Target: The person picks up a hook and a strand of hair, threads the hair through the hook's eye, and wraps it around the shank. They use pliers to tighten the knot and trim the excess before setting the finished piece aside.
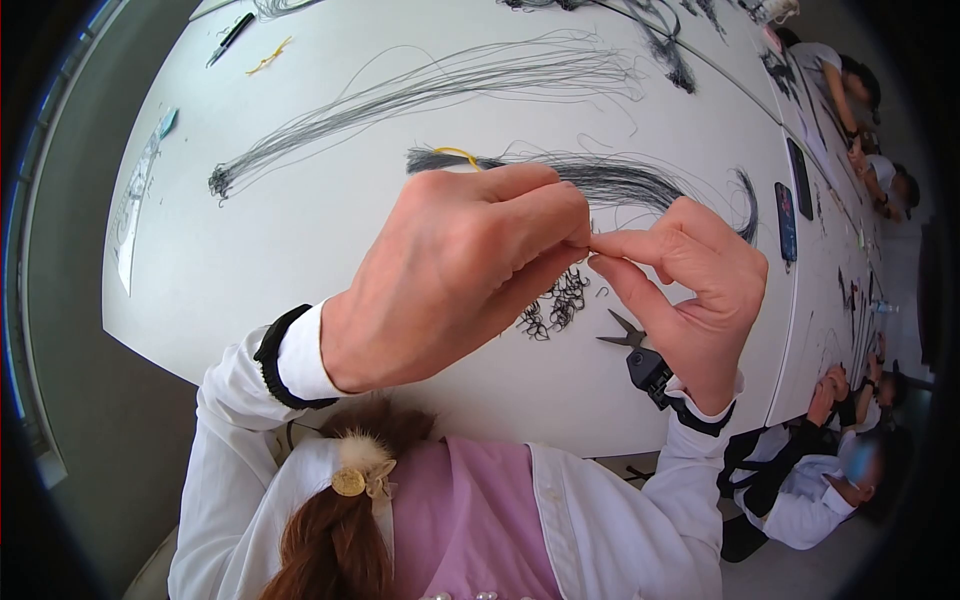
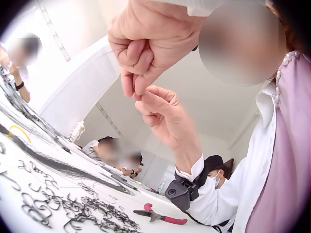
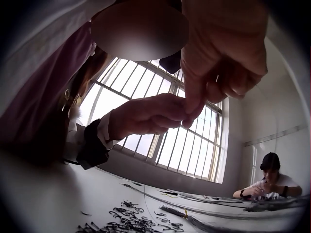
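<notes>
In the head view my left hand point(image 1: 455, 270) and right hand point(image 1: 700, 285) meet fingertip to fingertip above the table. A tiny dark piece point(image 1: 590, 249), mostly hidden, is pinched there between the right thumb and forefinger. From the left hand's curled fingers a thin line point(image 2: 115, 50) sticks out in the left wrist view, and its rest is hidden in the grip. Beneath the hands lies a loose pile of small black fish hooks point(image 1: 560, 303). Close to the right wrist are pliers point(image 2: 167, 220) with red handles.
Behind the hands lies a bundle of dark lines point(image 1: 620, 183) with a yellow tie point(image 1: 455, 152). A longer bundle point(image 1: 400, 97) has hooks bunched at its left end. A black pen point(image 1: 232, 38), a ruler point(image 1: 135, 215) and a phone point(image 1: 786, 222) lie farther out. Other people sit at the right.
</notes>
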`<state>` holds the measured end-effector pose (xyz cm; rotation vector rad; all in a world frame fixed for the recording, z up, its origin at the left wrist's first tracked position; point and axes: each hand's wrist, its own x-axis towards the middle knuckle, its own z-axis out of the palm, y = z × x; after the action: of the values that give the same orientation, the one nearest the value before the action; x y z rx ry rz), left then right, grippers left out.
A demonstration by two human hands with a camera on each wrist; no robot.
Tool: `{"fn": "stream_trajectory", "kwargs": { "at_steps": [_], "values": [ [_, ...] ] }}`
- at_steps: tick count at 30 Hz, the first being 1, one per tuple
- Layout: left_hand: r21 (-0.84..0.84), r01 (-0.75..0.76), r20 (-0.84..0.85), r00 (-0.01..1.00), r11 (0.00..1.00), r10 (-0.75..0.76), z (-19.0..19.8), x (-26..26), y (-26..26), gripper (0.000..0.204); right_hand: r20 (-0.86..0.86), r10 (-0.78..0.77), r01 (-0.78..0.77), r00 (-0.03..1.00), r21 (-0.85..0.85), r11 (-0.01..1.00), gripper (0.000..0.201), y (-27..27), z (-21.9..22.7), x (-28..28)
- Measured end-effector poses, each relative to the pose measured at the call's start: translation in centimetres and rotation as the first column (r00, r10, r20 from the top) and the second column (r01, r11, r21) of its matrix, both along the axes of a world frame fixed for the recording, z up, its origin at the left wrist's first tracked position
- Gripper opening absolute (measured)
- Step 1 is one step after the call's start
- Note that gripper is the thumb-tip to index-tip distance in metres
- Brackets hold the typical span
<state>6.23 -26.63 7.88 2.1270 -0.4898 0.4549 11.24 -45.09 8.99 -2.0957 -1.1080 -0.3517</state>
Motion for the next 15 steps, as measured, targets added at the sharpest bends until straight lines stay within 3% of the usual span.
{"fn": "stream_trajectory", "kwargs": {
  "at_steps": [1, 3, 4, 6, 11, 15],
  "values": [
    [0.006, -0.005, 0.0, 1.0, 1.0, 0.005, 0.08, -0.05, -0.02, 0.014, 0.0, -0.001, 0.001, 1.0, 0.001, 1.0, 0.022, -0.06, 0.14, 0.08],
    [0.018, -0.005, 0.026, 1.0, 1.0, 0.004, -0.03, -0.08, -0.07, 0.013, -0.289, 0.064, -0.052, 0.955, 0.048, 0.997, 0.016, -0.26, 0.37, 0.3],
    [0.03, -0.006, 0.052, 0.999, 1.0, 0.004, -0.08, -0.1, -0.09, 0.013, -0.289, 0.062, -0.05, 0.955, 0.05, 0.998, 0.016, -0.29, 0.25, 0.2],
    [0.071, -0.01, 0.045, 0.999, 0.997, 0.007, 0.24, -0.39, -0.1, 0.013, -0.578, 0.054, 0.054, 0.814, 0.168, 0.984, 0.011, -0.31, -0.08, -0.09],
    [0.135, -0.031, 0.049, 0.998, 0.99, 0.025, 0.2, -0.62, -0.35, 0.013, -0.596, 0.054, 0.085, 0.801, 0.204, 0.975, 0.008, 0.12, -0.28, -0.43],
    [0.066, -0.034, 0.063, 0.998, 0.997, 0.03, -0.15, -0.26, -0.49, 0.014, -0.587, 0.029, 0.125, 0.809, 0.22, 0.967, 0.008, 0.37, -0.52, -0.6]
  ]
}}
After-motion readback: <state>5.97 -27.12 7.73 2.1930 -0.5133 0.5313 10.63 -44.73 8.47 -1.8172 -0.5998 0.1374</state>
